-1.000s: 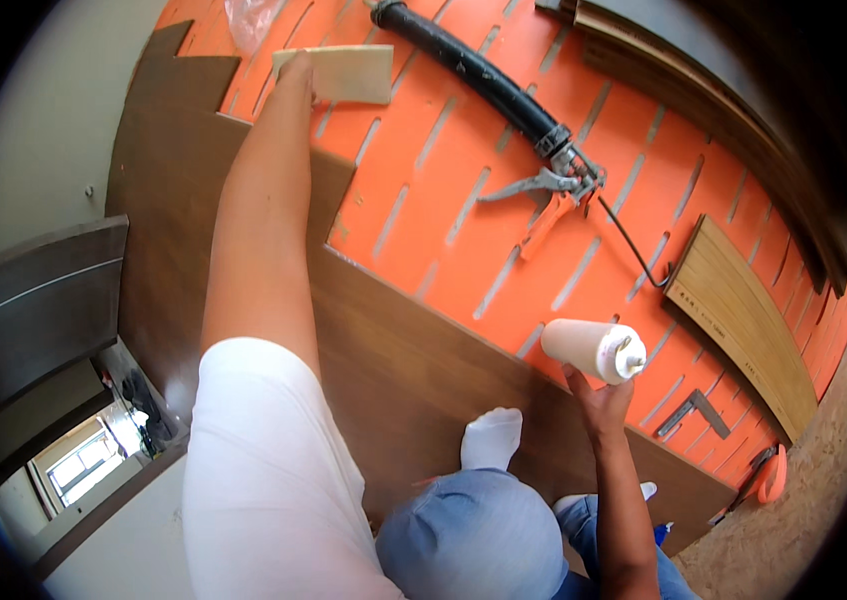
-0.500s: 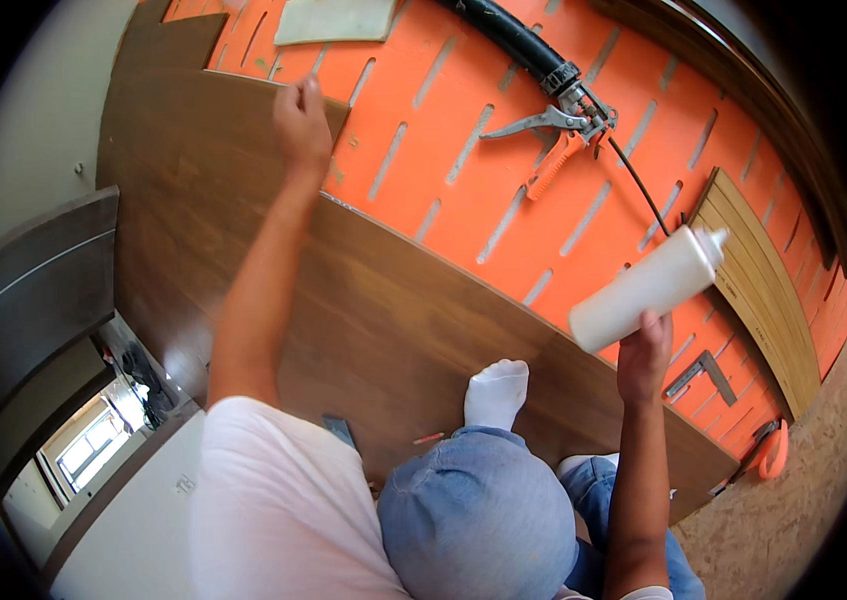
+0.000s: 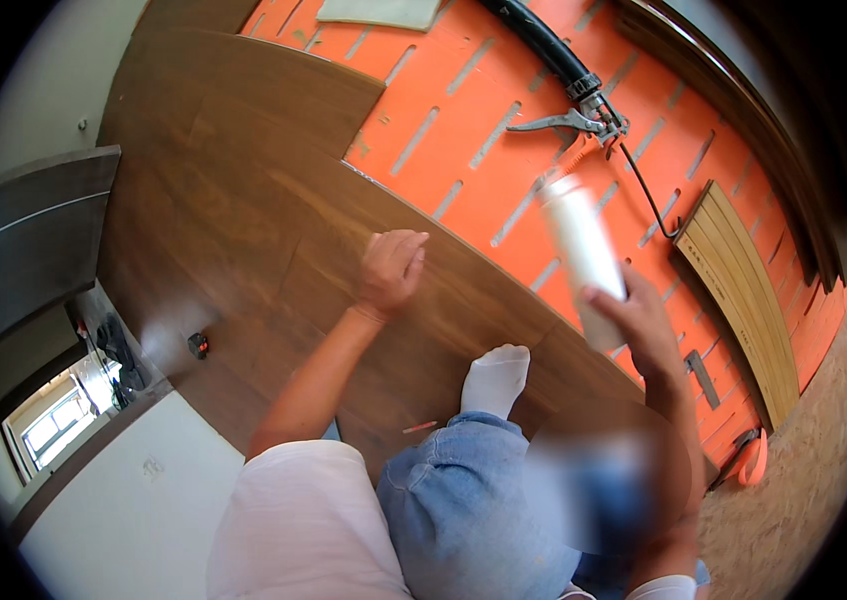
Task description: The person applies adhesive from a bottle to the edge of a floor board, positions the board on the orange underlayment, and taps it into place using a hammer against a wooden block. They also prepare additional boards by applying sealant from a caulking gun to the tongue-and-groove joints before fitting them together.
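Observation:
My right hand [image 3: 643, 315] is wrapped around a white squeeze bottle [image 3: 583, 255], its nozzle end pointing away from me. The bottle is held over the orange slotted underlay [image 3: 463, 180], and motion blurs its tip. My left hand [image 3: 393, 270] hovers over the brown wood plank flooring [image 3: 333, 215], fingers curled in; whatever they may hold is hidden. Beyond the bottle lies a caulking gun [image 3: 583, 120] with a black barrel and orange handle. The laid planks end in a stepped edge against the underlay.
A light flat piece [image 3: 378, 10] lies at the far edge. Wooden boards [image 3: 738, 295] and a metal square [image 3: 701, 378] are on the right, near orange-handled cutters [image 3: 740, 458]. A red pencil-like stick [image 3: 420, 427] lies by my socked foot [image 3: 495, 378]; a small black-and-orange object [image 3: 198, 345] sits left.
My left hand has drawn back from the far plank edge, toward me and right. The bottle in my right hand has swung from pointing right to pointing away and left.

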`<state>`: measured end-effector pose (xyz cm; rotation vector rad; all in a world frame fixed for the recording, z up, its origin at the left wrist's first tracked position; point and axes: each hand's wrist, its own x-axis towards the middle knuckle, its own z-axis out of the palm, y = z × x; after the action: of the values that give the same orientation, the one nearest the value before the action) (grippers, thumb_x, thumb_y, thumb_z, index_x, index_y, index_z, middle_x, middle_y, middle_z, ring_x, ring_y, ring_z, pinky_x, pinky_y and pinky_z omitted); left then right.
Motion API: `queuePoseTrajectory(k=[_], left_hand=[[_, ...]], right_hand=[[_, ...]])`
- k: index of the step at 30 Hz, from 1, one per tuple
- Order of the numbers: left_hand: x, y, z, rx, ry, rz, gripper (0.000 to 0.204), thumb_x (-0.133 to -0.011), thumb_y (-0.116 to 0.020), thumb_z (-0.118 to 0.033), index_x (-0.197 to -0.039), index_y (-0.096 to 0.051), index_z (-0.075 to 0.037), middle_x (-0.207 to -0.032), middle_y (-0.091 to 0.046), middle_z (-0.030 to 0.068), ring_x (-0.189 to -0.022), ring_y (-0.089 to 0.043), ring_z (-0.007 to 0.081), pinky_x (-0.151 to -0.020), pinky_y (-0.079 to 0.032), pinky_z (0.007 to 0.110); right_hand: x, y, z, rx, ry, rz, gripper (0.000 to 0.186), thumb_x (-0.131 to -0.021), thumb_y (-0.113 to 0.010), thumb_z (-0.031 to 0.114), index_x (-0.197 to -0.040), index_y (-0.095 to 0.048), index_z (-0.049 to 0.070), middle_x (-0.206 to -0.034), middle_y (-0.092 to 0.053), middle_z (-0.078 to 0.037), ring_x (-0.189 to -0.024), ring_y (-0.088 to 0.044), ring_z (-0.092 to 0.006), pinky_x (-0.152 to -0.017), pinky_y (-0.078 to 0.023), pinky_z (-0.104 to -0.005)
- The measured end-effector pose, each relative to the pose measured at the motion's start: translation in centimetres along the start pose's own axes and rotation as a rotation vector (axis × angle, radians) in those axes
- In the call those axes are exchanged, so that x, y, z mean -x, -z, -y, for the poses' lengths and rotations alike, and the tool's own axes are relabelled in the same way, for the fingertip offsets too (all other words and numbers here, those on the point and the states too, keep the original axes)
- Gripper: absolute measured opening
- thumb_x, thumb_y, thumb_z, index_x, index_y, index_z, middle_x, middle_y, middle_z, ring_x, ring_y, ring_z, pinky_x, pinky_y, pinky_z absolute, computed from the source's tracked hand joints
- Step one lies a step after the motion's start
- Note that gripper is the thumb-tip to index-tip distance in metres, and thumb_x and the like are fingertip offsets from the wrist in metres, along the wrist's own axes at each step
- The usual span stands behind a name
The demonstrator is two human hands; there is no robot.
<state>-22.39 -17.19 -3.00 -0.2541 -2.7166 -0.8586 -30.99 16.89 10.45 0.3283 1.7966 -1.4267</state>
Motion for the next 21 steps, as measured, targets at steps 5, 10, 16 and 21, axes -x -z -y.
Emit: queuePoseTrajectory(k=[5, 10, 16, 21], left_hand=[[1.2, 0.7, -2.6, 0.119, 0.274, 0.126, 0.016, -0.093, -0.064, -0.011, -0.107, -0.069, -0.004, -0.098, -0.068, 0.0102, -0.089, -0.065, 0.0265, -0.079, -0.05, 0.039], [-0.4, -3.6, -11.5, 1.47, 0.97, 0.266, 0.043, -0.1, -0.065, -0.035, -0.124, -0.059, -0.001, -0.116, -0.066, 0.0064, -0.108, -0.063, 0.0155, -0.097, -0.05, 0.036], [-3.9, -6.9, -15.0, 1.867, 1.092, 0.06, 0.057, -0.097, -0.067, -0.047, -0.13, -0.053, -0.003, -0.125, -0.061, 0.0083, -0.115, -0.059, 0.0178, -0.099, -0.048, 0.037], [-7.1, -7.9, -16.1, 2.114, 1.149, -0.104, 0.061, -0.096, -0.066, -0.051, -0.134, -0.049, -0.006, -0.126, -0.059, 0.0083, -0.122, -0.055, 0.0197, -0.108, -0.043, 0.039]], right_hand=[[-0.2, -0.6, 1.1, 0.463, 0.064, -0.041, 0.063, -0.078, -0.082, 0.029, -0.127, -0.061, -0.004, -0.11, -0.067, -0.02, -0.099, -0.067, -0.0283, -0.086, -0.052, -0.039], [-1.6, -2.2, -0.4, 0.495, 0.199, 0.054, 0.074, -0.074, -0.084, 0.018, -0.138, -0.053, 0.001, -0.121, -0.063, -0.016, -0.114, -0.061, -0.0254, -0.097, -0.049, -0.037], [-0.1, -1.6, 1.2, 0.558, 0.366, -0.041, 0.073, -0.073, -0.083, 0.012, -0.137, -0.051, -0.002, -0.126, -0.058, -0.018, -0.12, -0.059, -0.0299, -0.101, -0.049, -0.04], [-1.4, 0.2, -2.4, -0.301, 0.561, -0.2, 0.095, -0.068, -0.092, 0.026, -0.145, -0.042, 0.0, -0.136, -0.053, -0.011, -0.131, -0.052, -0.0256, -0.108, -0.043, -0.0401]])
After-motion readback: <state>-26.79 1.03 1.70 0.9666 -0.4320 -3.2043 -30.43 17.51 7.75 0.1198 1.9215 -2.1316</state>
